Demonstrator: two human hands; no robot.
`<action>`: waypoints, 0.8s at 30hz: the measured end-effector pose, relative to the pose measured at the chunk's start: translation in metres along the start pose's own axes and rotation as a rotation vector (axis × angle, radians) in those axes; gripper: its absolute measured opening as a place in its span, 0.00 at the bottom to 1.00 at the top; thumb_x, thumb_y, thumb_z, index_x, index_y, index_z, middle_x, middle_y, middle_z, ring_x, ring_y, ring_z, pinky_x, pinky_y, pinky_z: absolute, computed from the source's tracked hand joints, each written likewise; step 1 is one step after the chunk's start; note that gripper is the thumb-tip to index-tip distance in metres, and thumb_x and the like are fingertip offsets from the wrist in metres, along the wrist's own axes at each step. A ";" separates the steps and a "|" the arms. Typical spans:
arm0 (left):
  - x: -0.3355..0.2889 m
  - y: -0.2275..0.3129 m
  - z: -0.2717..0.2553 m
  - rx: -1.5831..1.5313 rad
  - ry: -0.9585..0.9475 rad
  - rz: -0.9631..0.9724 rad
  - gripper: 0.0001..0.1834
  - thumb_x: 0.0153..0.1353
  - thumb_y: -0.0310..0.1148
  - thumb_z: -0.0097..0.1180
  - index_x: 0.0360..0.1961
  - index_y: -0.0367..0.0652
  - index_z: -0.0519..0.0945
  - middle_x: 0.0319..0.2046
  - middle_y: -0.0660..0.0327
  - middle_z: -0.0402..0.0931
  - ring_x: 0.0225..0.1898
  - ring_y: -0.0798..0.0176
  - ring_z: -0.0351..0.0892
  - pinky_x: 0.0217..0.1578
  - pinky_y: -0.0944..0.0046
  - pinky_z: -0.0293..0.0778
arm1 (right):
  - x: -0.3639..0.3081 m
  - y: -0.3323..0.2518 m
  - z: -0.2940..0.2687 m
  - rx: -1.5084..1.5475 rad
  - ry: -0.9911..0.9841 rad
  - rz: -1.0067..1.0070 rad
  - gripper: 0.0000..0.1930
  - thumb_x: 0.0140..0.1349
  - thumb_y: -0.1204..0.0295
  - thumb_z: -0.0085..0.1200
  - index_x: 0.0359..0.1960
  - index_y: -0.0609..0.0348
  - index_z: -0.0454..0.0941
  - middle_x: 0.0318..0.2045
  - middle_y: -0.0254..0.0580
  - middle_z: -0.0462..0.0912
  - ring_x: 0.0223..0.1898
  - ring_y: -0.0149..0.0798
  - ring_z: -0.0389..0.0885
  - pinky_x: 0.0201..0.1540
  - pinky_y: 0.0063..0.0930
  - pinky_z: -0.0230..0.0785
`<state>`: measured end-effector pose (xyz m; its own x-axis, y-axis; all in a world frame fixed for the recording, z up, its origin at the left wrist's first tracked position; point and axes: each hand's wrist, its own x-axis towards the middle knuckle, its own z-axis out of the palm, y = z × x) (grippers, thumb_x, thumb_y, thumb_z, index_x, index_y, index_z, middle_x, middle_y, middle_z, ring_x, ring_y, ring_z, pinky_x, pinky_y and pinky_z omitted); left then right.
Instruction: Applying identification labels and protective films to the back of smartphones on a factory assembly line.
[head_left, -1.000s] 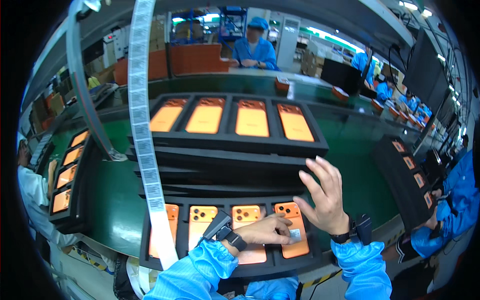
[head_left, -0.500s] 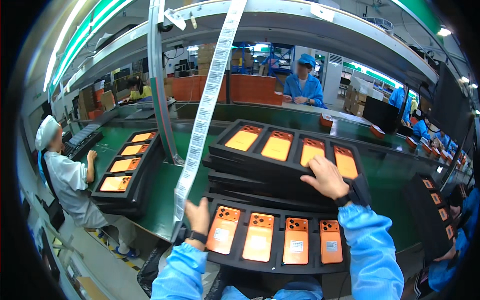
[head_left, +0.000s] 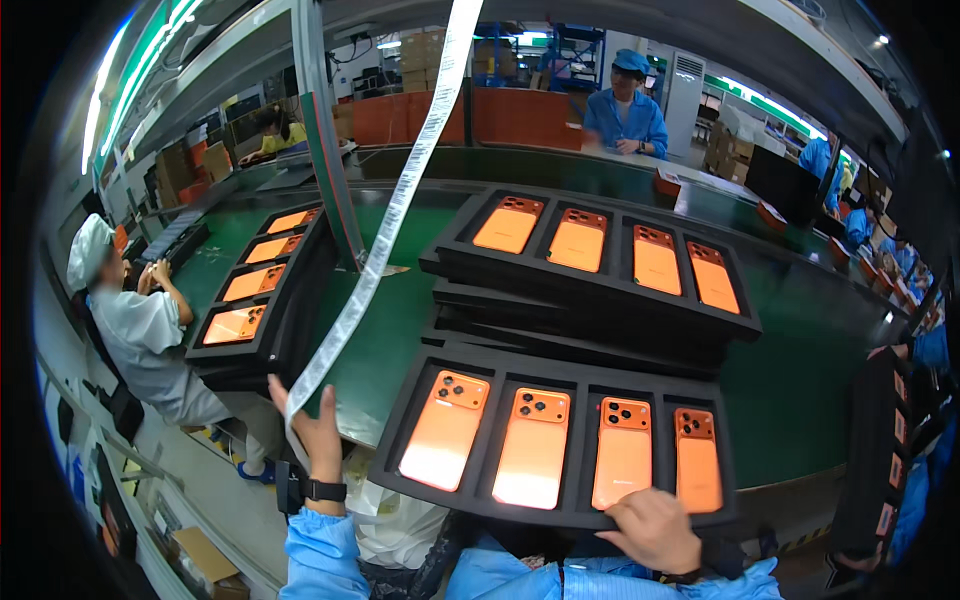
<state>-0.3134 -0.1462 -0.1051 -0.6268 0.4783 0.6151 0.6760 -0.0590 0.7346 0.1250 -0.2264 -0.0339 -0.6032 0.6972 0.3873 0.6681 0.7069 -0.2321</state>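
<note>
A black foam tray [head_left: 585,395] lies before me, tilted up over a stack, with orange phones [head_left: 535,450] backs up in its slots. No white labels show on them. My right hand [head_left: 655,532] is at its near rim, fingers curled by the lower end of the third phone [head_left: 622,455]. My left hand [head_left: 318,435] is left of the tray, thumb and fingers spread, at the lower end of a hanging white label strip [head_left: 400,200]. The strip runs down between them. Behind stands a stack of black trays [head_left: 590,350], its top one also holding orange phones [head_left: 577,240].
To the left, another black tray [head_left: 285,325] of orange phones lies by a person in white [head_left: 135,330]. A metal post [head_left: 330,170] rises from the green bench [head_left: 385,320]. More phone trays [head_left: 875,460] stand at right. A person in blue [head_left: 627,115] is across the bench.
My right hand has moved from the rear tray to the near rim of the front one. The front phones now show no white labels. My left hand has moved left, the strip's end with it.
</note>
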 end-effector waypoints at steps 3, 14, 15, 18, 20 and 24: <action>-0.024 0.011 0.007 -0.442 -0.501 -0.358 0.45 0.55 0.33 0.62 0.67 0.32 0.50 0.67 0.44 0.51 0.67 0.51 0.52 0.65 0.58 0.49 | -0.006 0.011 0.012 -0.021 -0.027 0.006 0.17 0.41 0.67 0.68 0.34 0.58 0.78 0.28 0.38 0.73 0.33 0.40 0.75 0.32 0.32 0.64; -0.038 0.061 0.022 -0.615 -0.832 -0.557 0.33 0.53 0.17 0.49 0.63 0.29 0.61 0.53 0.53 0.71 0.51 0.65 0.73 0.51 0.70 0.67 | 0.008 0.031 0.014 -0.009 -0.022 0.063 0.17 0.43 0.67 0.68 0.34 0.59 0.77 0.27 0.41 0.71 0.33 0.43 0.74 0.34 0.35 0.65; -0.038 0.059 0.023 -0.632 -0.832 -0.572 0.32 0.53 0.17 0.49 0.63 0.28 0.61 0.53 0.53 0.71 0.50 0.65 0.73 0.51 0.70 0.68 | 0.008 0.033 0.008 -0.062 -0.061 0.058 0.18 0.43 0.64 0.68 0.34 0.57 0.77 0.28 0.40 0.72 0.36 0.43 0.73 0.38 0.39 0.62; -0.042 0.045 0.019 -0.697 -0.830 -0.656 0.31 0.54 0.17 0.48 0.62 0.27 0.61 0.53 0.53 0.71 0.50 0.65 0.74 0.51 0.70 0.68 | 0.000 0.046 -0.025 -0.070 0.129 0.194 0.22 0.39 0.60 0.70 0.35 0.56 0.76 0.38 0.43 0.74 0.44 0.48 0.71 0.49 0.41 0.60; -0.044 0.041 0.017 -0.800 -0.826 -0.704 0.32 0.53 0.16 0.48 0.63 0.27 0.61 0.52 0.52 0.73 0.49 0.64 0.75 0.51 0.69 0.70 | -0.036 0.069 -0.030 -0.031 0.423 0.540 0.22 0.51 0.64 0.60 0.46 0.61 0.74 0.53 0.51 0.70 0.55 0.48 0.68 0.59 0.42 0.57; -0.046 0.048 0.020 -0.933 -0.838 -0.692 0.34 0.46 0.19 0.44 0.60 0.26 0.62 0.51 0.49 0.73 0.49 0.60 0.77 0.52 0.65 0.71 | -0.108 0.122 -0.007 0.732 0.591 0.933 0.28 0.59 0.64 0.53 0.59 0.69 0.67 0.60 0.48 0.68 0.62 0.40 0.64 0.62 0.32 0.54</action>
<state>-0.2442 -0.1539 -0.1041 -0.0872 0.9952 -0.0440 -0.3686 0.0088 0.9295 0.2751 -0.2161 -0.0978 0.3550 0.9289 0.1058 0.2258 0.0247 -0.9739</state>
